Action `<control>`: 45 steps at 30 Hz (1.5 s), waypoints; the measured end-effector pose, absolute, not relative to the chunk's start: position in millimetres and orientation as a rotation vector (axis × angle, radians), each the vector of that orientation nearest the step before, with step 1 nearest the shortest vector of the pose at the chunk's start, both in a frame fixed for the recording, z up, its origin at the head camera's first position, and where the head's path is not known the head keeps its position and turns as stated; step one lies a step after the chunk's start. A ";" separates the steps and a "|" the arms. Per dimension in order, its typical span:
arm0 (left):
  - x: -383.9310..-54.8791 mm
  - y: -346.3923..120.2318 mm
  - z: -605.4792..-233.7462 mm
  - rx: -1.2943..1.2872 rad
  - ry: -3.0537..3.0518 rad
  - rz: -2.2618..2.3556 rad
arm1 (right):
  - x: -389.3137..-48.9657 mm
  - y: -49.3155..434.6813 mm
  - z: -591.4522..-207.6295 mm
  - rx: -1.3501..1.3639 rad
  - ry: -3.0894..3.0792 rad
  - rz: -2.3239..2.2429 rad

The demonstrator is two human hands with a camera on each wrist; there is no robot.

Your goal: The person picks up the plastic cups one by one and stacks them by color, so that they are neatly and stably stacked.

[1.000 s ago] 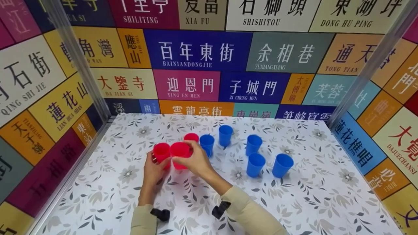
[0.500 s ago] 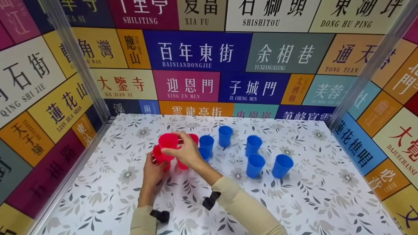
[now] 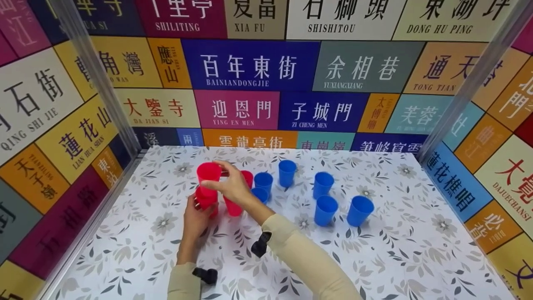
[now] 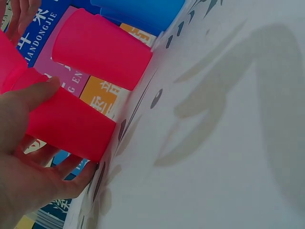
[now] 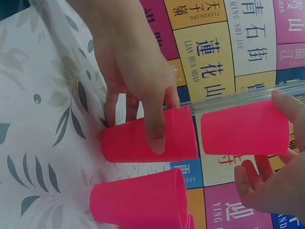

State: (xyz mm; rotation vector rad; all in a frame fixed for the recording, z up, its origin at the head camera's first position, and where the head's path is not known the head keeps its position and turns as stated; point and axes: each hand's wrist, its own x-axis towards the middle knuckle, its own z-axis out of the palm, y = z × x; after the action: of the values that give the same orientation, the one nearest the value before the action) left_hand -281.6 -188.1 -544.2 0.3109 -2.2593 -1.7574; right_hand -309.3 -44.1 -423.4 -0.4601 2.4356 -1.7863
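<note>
My left hand (image 3: 196,218) grips an upright red cup (image 3: 205,202) on the table; two rims show close together in the right wrist view, so a second red cup (image 5: 189,133) sits nested in it. Directly above, my right hand (image 3: 236,186) holds another red cup (image 3: 207,177) between thumb and fingers. In the right wrist view a small gap separates this raised cup (image 5: 245,126) from the rims below. To the right of the gripped cups stand a nearer red cup (image 3: 233,207) and a farther red cup (image 3: 247,177), partly hidden by my right hand.
Blue cups stand upright to the right: two close to the red ones, a front one (image 3: 260,194) and a back one (image 3: 264,181), then one farther back (image 3: 287,173). Three more (image 3: 326,210) stand on the right. Printed wall panels (image 3: 250,66) enclose the patterned table (image 3: 374,258).
My right hand has lifted a red cup from beside the left hand's cup and carried it left, over that cup. The nearer red cup has come into sight where it was. My left hand stays put.
</note>
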 end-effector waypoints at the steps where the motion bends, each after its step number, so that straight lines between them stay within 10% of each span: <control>1: -281.5 -187.9 -544.2 0.306 -2.253 -1.764 | -310.7 -45.0 -424.6 -0.465 2.438 -1.786; 45: -277.7 -186.9 -543.6 0.321 -2.238 -1.801 | -319.4 -25.2 -455.9 -0.576 2.510 -1.607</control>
State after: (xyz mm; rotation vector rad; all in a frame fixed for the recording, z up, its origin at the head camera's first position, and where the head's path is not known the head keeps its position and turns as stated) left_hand -277.7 -186.9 -543.6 0.3212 -2.2383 -1.8014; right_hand -319.4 -25.2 -455.9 -0.5764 2.5098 -1.6067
